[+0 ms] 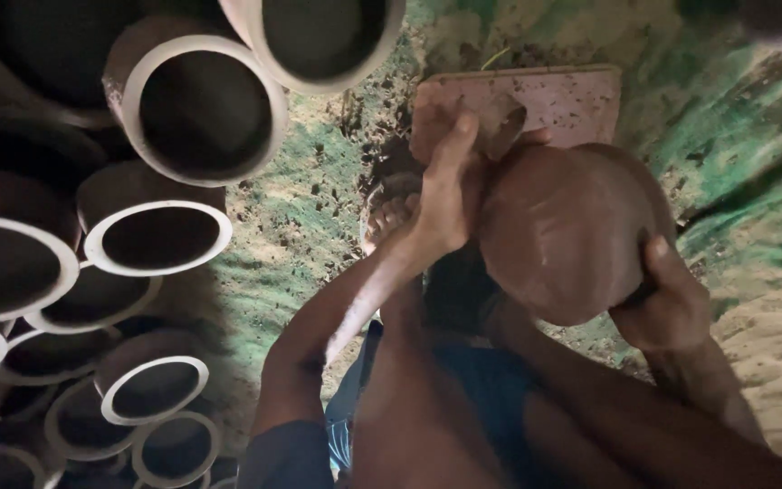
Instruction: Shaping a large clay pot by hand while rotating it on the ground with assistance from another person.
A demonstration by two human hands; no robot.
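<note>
Green sheeted ground | stacked pots | left hand, right hand grip clamped on clay pot

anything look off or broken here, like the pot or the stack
Nothing stands out. The round clay pot looks whole, held between the left hand and right hand. The stacked pots show unbroken rims. Clay crumbs dot the ground.

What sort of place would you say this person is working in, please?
Probably a pottery workshop on an earthen floor: both hands cradle a round clay pot, and stacked clay pots with pale rims lie alongside.
</note>
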